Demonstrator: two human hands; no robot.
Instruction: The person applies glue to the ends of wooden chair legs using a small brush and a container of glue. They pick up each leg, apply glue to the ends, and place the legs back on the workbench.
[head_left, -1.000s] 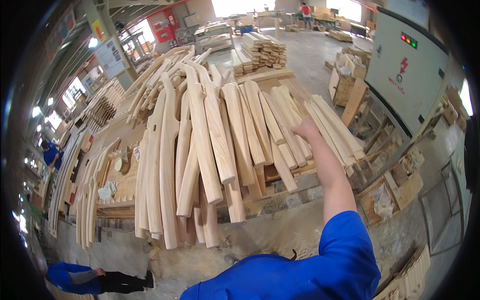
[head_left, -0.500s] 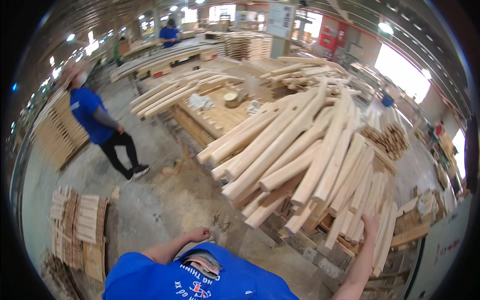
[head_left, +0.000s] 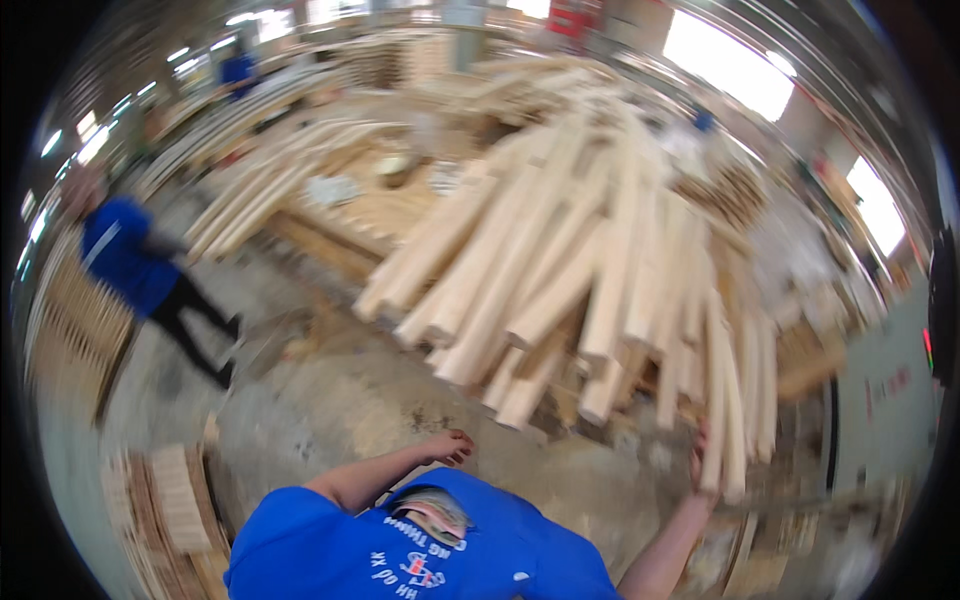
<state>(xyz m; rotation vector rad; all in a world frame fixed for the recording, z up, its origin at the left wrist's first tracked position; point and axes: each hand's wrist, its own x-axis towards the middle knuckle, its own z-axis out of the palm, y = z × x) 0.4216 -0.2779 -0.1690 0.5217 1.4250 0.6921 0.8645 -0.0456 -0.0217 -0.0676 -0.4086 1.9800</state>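
My right hand (head_left: pixel 702 462) is at the near end of a long, pale, curved wooden piece (head_left: pixel 716 415) on the right side of a big pile. Its fingers are closed against the piece and partly hidden by it. This piece and the one beside it stick out nearer to me than the others. Out in front of my blue shirt, my left hand (head_left: pixel 452 447) holds nothing, its fingers loosely bent and apart. The pile of similar wooden pieces (head_left: pixel 520 260) fans out, with cut ends toward me. Motion blurs much of the view.
A person in a blue shirt (head_left: pixel 128 250) stands at the left beside a stack of wood (head_left: pixel 75 320). More stacked slats (head_left: pixel 185 495) lie at the lower left. Curved pieces (head_left: pixel 290 175) rest on a table beyond. A grey-green panel (head_left: pixel 885 380) is on the right.
The view has swung, shifting the pile left in the picture. My right hand has come nearer with the wooden piece. My left hand's fingers have loosened from a curl.
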